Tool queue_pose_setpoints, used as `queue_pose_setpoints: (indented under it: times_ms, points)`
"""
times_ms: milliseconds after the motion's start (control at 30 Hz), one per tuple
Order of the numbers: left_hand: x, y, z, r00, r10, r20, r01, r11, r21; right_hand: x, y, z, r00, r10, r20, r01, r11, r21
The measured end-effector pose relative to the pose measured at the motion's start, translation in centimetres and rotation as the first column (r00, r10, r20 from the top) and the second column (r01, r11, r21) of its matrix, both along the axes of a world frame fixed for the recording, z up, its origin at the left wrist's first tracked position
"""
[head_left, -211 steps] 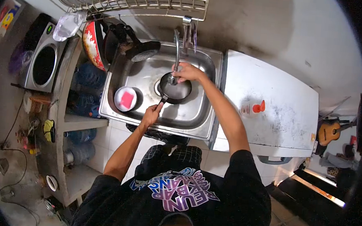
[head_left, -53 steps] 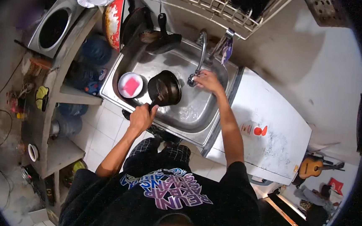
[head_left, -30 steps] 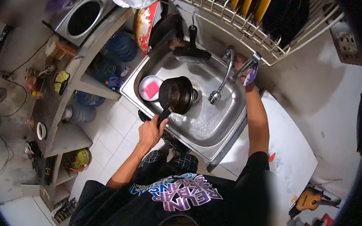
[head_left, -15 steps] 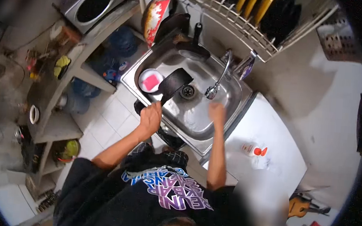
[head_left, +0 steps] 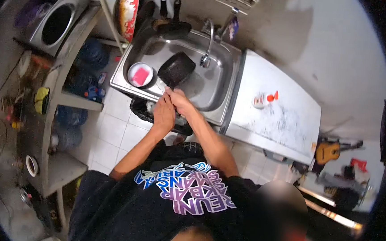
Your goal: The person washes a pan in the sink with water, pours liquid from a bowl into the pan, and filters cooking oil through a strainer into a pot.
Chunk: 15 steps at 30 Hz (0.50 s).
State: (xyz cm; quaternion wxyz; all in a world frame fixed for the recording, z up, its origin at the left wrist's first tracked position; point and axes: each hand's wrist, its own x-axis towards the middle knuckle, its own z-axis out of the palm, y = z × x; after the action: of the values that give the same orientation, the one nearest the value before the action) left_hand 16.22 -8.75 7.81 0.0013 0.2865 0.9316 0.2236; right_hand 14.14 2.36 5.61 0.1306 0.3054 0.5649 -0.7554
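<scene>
A black saucepan [head_left: 177, 69] is held over the sink [head_left: 160, 46], its handle pointing toward me. My left hand [head_left: 164, 111] is closed around that handle. Just beside it, my right hand [head_left: 180, 101] is closed at the handle near the pan's body, its fingertips partly hidden. Left of the saucepan, a white bowl [head_left: 132, 78] in the sink contains a pink sponge-like piece [head_left: 140, 75]. The faucet [head_left: 205, 60] hangs over the basin, right of the saucepan. The drain is hidden.
A bottle with a red cap [head_left: 260, 100] lies on the white surface [head_left: 289, 87] at the right. Dark frying pans [head_left: 172, 28] are at the sink's back edge. A black bag [head_left: 141, 110] hangs below its front edge. Shelves with blue water jugs [head_left: 94, 53] stand left.
My right hand has moved left from below the faucet to the saucepan's handle, beside my left hand. The whole view has shifted, showing more of the white surface.
</scene>
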Motion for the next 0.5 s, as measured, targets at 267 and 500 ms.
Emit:
queue_pose_setpoints:
  times_ms: [267, 500]
  points:
    - [1.7, -5.8, 6.5, 0.935, -0.331, 0.128, 0.304, 0.933, 0.194, 0.3, 1.3, 8.4, 0.949, 0.272, -0.157, 0.031, 0.415, 0.909]
    - [2.4, -10.8, 3.0, 0.867, -0.296, 0.401, 0.303, 0.952, 0.049, 4.2, 0.6, 6.6, 0.961, 0.133, -0.241, 0.166, 0.416, 0.894]
